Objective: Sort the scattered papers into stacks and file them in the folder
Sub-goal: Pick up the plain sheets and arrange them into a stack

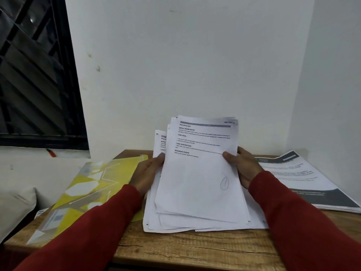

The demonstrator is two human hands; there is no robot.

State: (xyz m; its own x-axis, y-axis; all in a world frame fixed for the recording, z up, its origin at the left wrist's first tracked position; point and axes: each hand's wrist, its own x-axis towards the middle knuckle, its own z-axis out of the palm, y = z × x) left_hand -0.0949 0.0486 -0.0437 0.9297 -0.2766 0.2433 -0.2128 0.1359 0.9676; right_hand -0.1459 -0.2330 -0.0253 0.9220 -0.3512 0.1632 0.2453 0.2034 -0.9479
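Note:
A loose bundle of white printed papers (197,178) stands tilted up over the middle of the wooden table (175,249), its lower edges fanned out near the tabletop. My left hand (147,173) grips the bundle's left edge, thumb on the front sheet. My right hand (244,166) grips the right edge in the same way. The front sheet carries printed headings and a pen-drawn circle low on the right. A yellow patterned folder (88,192) lies flat on the left of the table, partly under my left sleeve.
A second stack of printed sheets with a dark header band (304,182) lies at the right end of the table, by the wall corner. A dark window (35,75) fills the upper left. A pale cushion (13,210) sits off the table's left edge.

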